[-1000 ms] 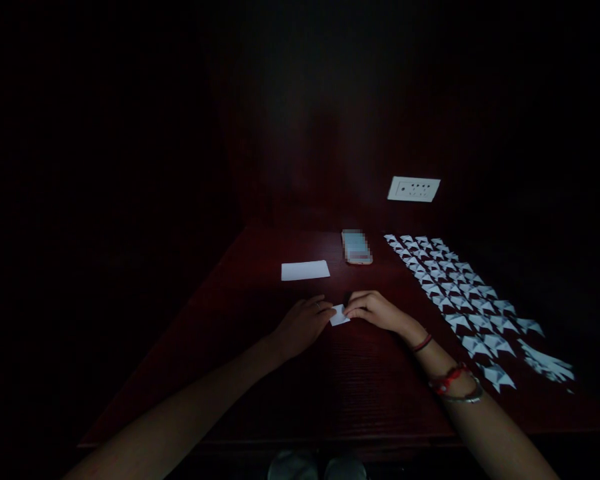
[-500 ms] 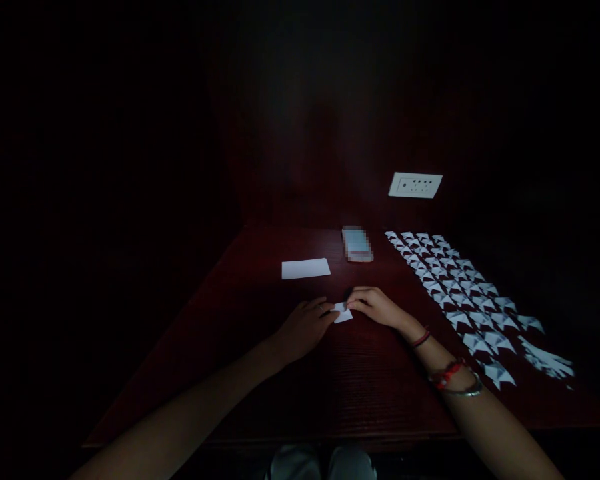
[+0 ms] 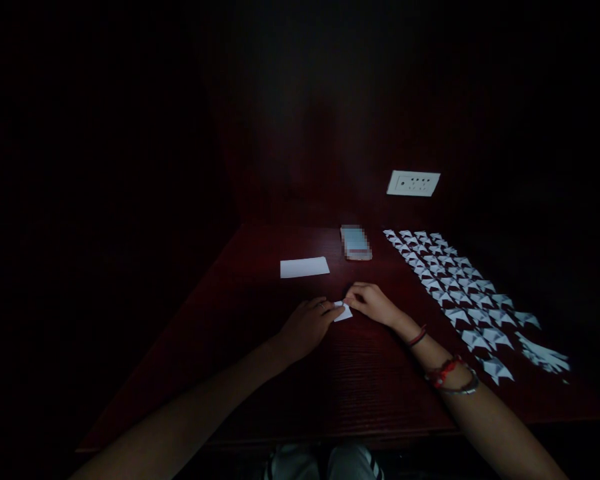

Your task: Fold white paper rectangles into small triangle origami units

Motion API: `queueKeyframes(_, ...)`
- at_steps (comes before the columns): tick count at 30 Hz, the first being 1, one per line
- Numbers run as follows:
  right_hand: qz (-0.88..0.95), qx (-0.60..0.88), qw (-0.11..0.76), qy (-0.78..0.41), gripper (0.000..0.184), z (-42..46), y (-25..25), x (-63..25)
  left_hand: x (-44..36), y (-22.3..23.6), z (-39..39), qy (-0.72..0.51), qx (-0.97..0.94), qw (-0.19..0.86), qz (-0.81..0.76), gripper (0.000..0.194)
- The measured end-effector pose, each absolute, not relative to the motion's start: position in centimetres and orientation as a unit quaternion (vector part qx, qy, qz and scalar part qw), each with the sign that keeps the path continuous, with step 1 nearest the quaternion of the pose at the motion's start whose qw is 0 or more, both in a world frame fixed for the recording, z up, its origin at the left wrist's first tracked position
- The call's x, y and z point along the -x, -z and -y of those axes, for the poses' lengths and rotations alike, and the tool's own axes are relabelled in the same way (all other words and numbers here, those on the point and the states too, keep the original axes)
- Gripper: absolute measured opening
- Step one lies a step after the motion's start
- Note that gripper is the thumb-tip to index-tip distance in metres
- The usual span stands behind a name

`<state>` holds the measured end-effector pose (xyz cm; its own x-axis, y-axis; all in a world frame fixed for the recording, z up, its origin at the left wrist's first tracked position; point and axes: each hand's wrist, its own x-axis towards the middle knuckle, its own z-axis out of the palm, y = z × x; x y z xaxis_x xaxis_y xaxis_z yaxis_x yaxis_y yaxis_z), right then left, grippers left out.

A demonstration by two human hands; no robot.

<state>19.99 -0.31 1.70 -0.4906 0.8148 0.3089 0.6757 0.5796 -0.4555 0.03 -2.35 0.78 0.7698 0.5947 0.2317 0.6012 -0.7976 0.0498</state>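
Small paper piece (image 3: 344,314), white and plain on its visible face, lying about flat on the dark red tabletop (image 3: 370,387), nearer the viewer than the larger white sheet (image 3: 305,267) and to the right of its centre. Fingertips of the left hand (image 3: 305,327) cover its left part; those of the right hand (image 3: 373,302) meet its far edge. The exposed patch is straight-edged, its near edge rising slightly to the right and ending in a sharp corner. Any crease under the fingers is hidden from view
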Motion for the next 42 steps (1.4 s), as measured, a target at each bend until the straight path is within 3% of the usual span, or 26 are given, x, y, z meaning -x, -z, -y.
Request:
queueKeyframes(15,0.84,0.478,0.225,-0.124,0.012,-0.4,-1.0,-19.5,-0.4,-1.1,2.4,0.115,0.942,0.018,0.315,0.038)
queueKeyframes(25,0.843,0.449,0.264,-0.137,0.011,0.6,-2.1,-20.0,-0.6,-1.4,2.4,0.105,0.943,0.026,0.316,0.035)
queueKeyframes(32,0.909,0.362,0.173,-0.11,0.026,1.6,-3.0,-20.6,-0.5,-1.5,2.2,0.099,0.944,0.031,0.314,0.035)
queueKeyframes(42,0.92,0.363,0.128,-0.08,0.026,2.4,-3.7,-20.4,-0.1,-1.1,1.4,0.105,0.944,0.029,0.311,0.04)
